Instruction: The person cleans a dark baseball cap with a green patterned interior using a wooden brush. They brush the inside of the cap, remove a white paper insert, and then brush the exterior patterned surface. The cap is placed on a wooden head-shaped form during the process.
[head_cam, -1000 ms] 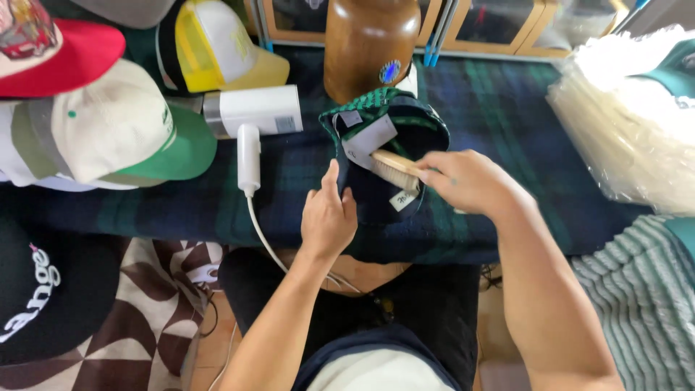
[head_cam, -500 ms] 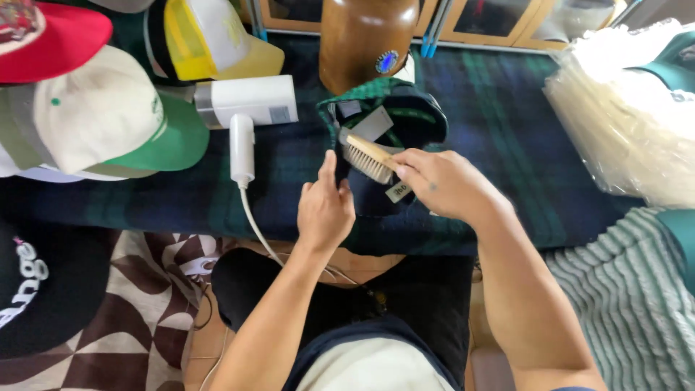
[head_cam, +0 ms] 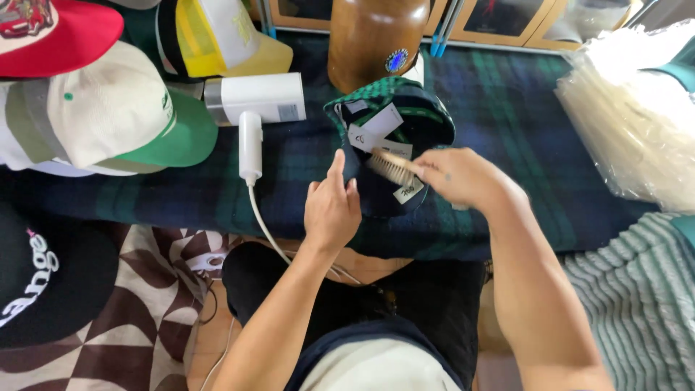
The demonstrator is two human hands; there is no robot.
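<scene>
Gripping the wooden brush (head_cam: 391,168) in your right hand (head_cam: 460,176), your fingers (head_cam: 427,165) are closed around its handle, and the pale bristles now sit low on the dark cap (head_cam: 394,145), nearer your body than they were a second ago, when the brush lay higher across the crown. That reads as one stroke drawn toward you over the fabric. Your left hand (head_cam: 331,206) has stayed put at the cap's near left edge, thumb raised and fingers curled onto the cloth, pinning it down.

The cap is soft, dark cloth with a green checked lining turned up, and stiff white paper tags hang from it. It rests on the worktop (head_cam: 507,123), which is covered in a woolly dark tartan. Just behind the cap stands a smooth, rounded brown wooden block (head_cam: 373,40). Left of the cap lies a white plastic steamer (head_cam: 253,108) with a trailing cord. Farther left sit a cream-and-green cap (head_cam: 108,123) and a red one (head_cam: 58,32). Well right of the cap lies a heap of clear plastic bags (head_cam: 630,116).
</scene>
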